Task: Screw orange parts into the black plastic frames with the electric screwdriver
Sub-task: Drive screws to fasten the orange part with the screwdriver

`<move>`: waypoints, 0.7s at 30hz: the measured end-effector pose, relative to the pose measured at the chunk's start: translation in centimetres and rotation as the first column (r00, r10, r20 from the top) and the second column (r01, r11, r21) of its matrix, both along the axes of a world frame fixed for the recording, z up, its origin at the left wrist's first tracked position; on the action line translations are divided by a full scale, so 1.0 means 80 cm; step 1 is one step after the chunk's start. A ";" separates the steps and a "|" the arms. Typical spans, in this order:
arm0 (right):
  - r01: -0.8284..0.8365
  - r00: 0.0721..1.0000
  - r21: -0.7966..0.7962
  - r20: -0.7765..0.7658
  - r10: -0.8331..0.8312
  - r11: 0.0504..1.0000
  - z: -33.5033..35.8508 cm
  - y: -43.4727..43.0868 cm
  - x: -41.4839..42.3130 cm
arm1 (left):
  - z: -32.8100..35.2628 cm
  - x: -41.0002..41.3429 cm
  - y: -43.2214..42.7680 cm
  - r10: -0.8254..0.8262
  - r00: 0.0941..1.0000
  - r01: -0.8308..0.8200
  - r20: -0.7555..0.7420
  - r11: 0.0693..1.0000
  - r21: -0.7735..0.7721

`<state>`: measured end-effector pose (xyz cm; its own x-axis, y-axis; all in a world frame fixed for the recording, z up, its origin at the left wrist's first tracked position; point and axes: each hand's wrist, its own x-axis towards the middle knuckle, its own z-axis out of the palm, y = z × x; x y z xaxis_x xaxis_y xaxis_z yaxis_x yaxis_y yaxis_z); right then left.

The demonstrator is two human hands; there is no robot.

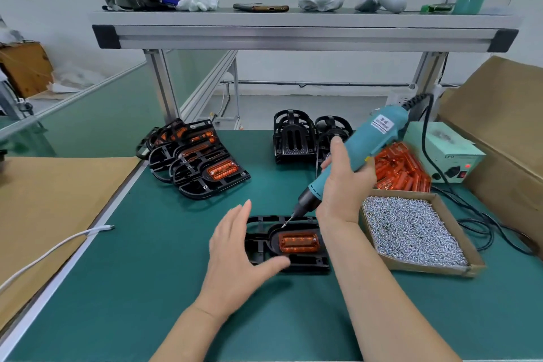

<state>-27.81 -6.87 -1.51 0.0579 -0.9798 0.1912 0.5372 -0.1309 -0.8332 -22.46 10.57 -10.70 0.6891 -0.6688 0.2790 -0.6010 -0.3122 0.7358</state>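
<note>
Two hands over one black frame (308,267) at six o'clock on the green bench (147,273).
Teal electric screwdriver (367,141) tilted, gripped in the curled right hand (345,185), blurred bit tip at the frame's twelve o'clock edge; left hand (235,247) open-fingered, hiding the frame's nine o'clock end, contact unclear; orange part (298,242) seated centrally.

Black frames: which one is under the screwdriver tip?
The lone frame flat at the front, beside the left hand, orange part in it. The rest are stacked farther back: fitted ones left, empty ones behind.
</note>
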 end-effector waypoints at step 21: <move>-0.263 0.940 -0.439 -0.317 0.125 0.859 -0.021 0.037 0.027 | -0.010 0.008 -0.006 -0.046 0.998 0.052 -0.049 0.992 0.114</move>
